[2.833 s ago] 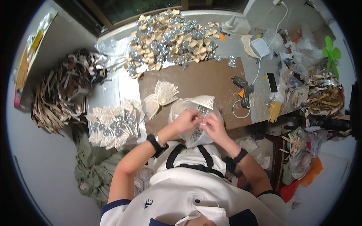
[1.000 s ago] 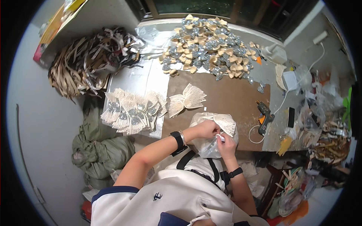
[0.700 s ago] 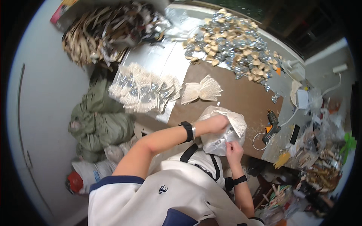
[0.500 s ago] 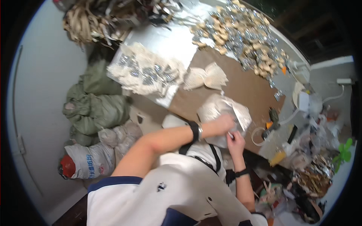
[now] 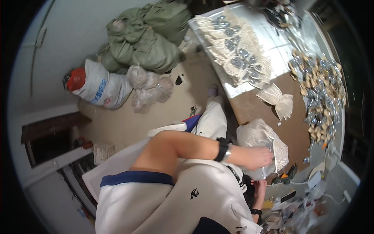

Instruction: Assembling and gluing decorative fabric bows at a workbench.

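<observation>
A clear plastic bag with cream ribbed pieces inside rests at the near edge of the table. My left hand lies across the bag with its fingers closed on the plastic by the opening. A cream netted piece shows beside those fingertips. Just below the bag is my right hand, its fingers curled; what they hold, if anything, is hidden. Beyond the bag, a cream fan-shaped piece lies spread on brown board.
Cream pieces with silvery packets cover the table's far left. Wooden-looking parts with silvery packets are heaped along the right. A cordless tool and plastic clutter lie near right. Green sacks and a white sack stand on the floor.
My view has swung left, so the table sits further right and more floor shows. My left hand remains on the bag; my right hand now sits lower, at its near edge.
</observation>
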Motion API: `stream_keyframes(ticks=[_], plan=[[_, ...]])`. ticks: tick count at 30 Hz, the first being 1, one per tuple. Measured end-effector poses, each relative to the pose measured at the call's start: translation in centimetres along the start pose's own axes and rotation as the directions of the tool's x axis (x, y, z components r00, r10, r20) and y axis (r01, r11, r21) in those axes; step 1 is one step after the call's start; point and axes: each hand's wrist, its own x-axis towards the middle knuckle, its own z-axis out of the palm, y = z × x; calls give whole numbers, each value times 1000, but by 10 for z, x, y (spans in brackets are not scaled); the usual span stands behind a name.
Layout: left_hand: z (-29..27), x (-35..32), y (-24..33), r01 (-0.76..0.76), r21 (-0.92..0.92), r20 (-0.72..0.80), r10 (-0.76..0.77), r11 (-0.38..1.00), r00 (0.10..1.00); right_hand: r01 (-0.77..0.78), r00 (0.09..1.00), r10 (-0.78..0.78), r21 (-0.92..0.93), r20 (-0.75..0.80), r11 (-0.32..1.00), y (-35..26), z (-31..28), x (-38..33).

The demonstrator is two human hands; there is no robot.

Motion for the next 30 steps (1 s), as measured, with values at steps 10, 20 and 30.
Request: stream_keyframes(ticks=[10, 20, 30], plan=[[-107, -211, 63, 572, -263, -513, -615, 777, 600, 219, 806, 94, -442, 584, 870, -163, 194, 51], [-92, -517, -75, 504, -782, -569, -749, 365, -341, 604, 779, -81, -709, 622, 365, -227, 333, 82], [-65, -807, -218, 458, -887, -368, -506, -60, -780, 417, 894, 52, -870, 445, 264, -210, 410, 83]])
